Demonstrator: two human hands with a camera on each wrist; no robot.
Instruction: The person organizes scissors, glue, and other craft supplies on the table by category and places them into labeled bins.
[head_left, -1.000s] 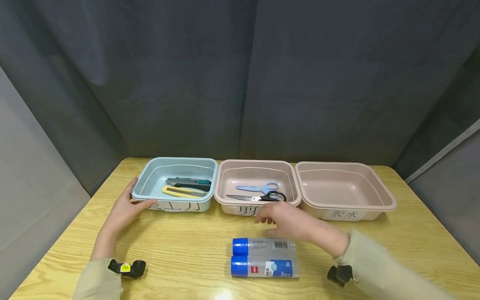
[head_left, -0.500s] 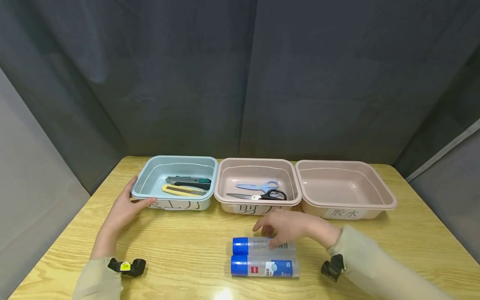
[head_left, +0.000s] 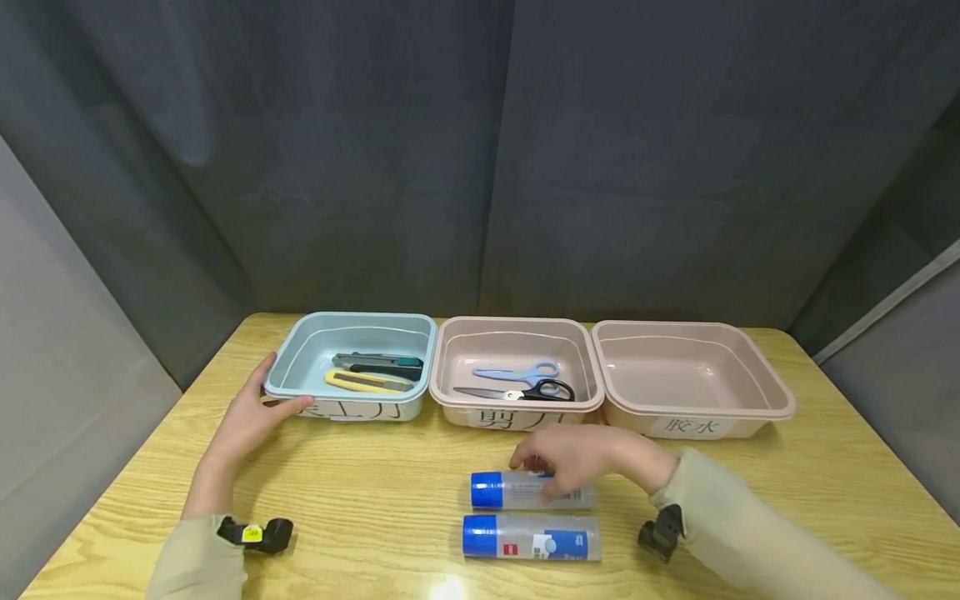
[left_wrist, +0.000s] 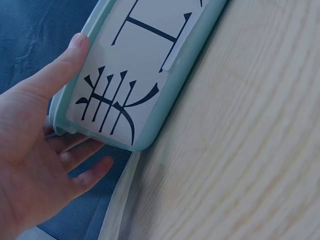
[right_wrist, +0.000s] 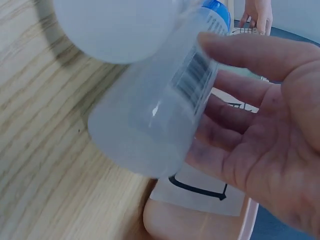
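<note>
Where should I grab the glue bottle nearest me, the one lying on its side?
Grip the near glue bottle from above, fingers and thumb across its clear middle. It lies flat, blue cap pointing left, apart from the far bottle that the right hand grips, so both long sides are free.

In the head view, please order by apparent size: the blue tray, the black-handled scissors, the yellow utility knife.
1. blue tray, clearly largest.
2. black-handled scissors.
3. yellow utility knife, only slightly shorter than the scissors, so that ranking is uncertain.

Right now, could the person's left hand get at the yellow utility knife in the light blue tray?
Probably yes: the left hand already rests on the light blue plastic tray, which is open-topped, and nothing covers the yellow utility knife.
</note>
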